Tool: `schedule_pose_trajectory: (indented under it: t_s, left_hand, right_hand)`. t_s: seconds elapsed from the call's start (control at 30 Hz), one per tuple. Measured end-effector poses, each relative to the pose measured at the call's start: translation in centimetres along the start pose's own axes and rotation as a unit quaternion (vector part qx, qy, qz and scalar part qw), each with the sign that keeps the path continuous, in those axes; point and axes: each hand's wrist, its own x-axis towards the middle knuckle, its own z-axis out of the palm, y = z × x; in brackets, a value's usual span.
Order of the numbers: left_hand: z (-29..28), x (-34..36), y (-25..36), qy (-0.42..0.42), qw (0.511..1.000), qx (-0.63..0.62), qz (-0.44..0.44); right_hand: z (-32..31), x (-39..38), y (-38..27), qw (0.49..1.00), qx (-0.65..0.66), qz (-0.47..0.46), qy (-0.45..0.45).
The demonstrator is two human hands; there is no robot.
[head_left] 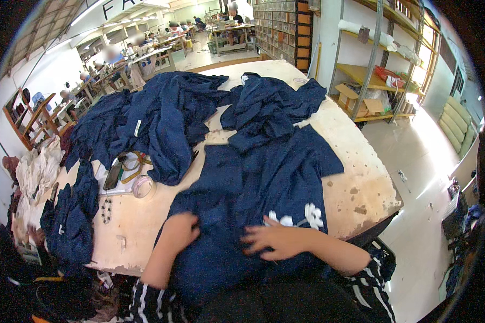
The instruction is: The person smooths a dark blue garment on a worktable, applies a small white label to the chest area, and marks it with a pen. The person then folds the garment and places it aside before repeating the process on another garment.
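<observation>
A dark navy garment (221, 183) lies spread over the near part of the table, its close end reaching my body. White flower shapes (313, 215) mark its right side. My left hand (179, 232) rests on its left edge; the fingers are foreshortened and slightly blurred, so their grip does not show. On the middle of the cloth lies my right hand (277, 240), palm down with fingers spread, just below the white flowers. Nothing shows in that hand.
Piled navy garments (170, 102) cover the far left, with a bunched one (275, 105) beyond the spread piece. A tape roll (143, 187), a phone (113, 175) and a yellow measuring tape (133, 168) lie left. Another person's hand (36, 236) is at the left edge. Metal shelves (369, 70) stand right.
</observation>
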Motion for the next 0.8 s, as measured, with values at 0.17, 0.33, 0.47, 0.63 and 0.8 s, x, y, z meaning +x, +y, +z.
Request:
schedule_pose_trajectory:
  t_s: [0.17,0.33,0.47,0.63,0.8]
  left_hand:
    - [-3.0,-10.7,0.0,-0.25,0.963,-0.061,-0.079]
    - [-5.3,-12.5,0.2,-0.08,0.96,-0.177,-0.201]
    - [-5.2,-8.9,0.8,0.102,0.955,-0.215,-0.178]
    - [0.4,-3.2,1.1,0.122,0.984,-0.13,-0.004]
    - [-4.5,-5.4,-1.8,0.303,0.914,-0.16,-0.219]
  right_hand:
    - [-3.3,-8.5,2.0,0.911,0.324,0.159,0.197]
    - [-4.0,-13.3,7.0,0.739,0.209,0.432,0.473]
    - [-3.8,-9.3,4.1,0.766,0.117,0.494,0.395]
    - [-3.4,-4.7,2.4,0.908,-0.006,0.371,0.197]
    - [-10.6,-6.8,7.3,0.779,-0.169,0.391,0.46]
